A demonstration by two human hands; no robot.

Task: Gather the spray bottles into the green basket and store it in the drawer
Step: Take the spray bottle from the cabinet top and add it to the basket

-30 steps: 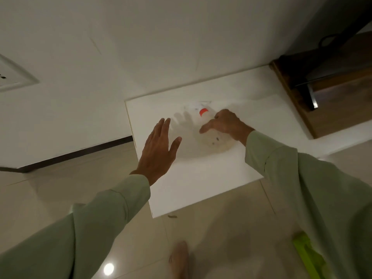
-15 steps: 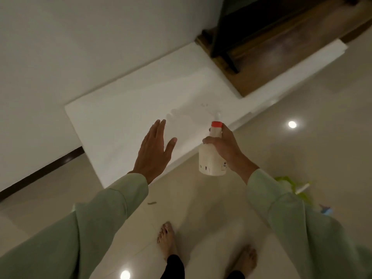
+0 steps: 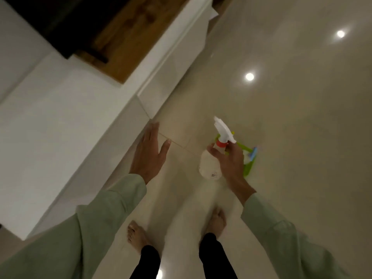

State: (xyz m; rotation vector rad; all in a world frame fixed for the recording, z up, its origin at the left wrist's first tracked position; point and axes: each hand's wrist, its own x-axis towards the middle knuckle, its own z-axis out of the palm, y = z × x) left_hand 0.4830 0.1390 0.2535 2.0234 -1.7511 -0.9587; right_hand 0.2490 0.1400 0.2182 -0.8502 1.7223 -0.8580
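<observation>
My right hand (image 3: pixel 231 158) grips a white spray bottle (image 3: pixel 208 165) by its neck, just under the orange collar and white trigger head. The bottle hangs over the floor. Behind my right hand the green basket (image 3: pixel 249 167) sits on the floor, mostly hidden, with something blue (image 3: pixel 254 153) poking out at its far side. My left hand (image 3: pixel 150 153) is spread flat, fingers apart, holding nothing, near the edge of the white cabinet top (image 3: pixel 60 125).
The low white cabinet runs along the left, with a wooden shelf (image 3: pixel 128 37) and a dark object at its far end. White drawer fronts (image 3: pixel 177 63) face the glossy beige tiled floor (image 3: pixel 291 117). My bare feet (image 3: pixel 136 234) stand below.
My right hand lifted the spray bottle off the white cabinet top and carried it right, over the floor toward the green basket. The view swung right; my left hand stayed open.
</observation>
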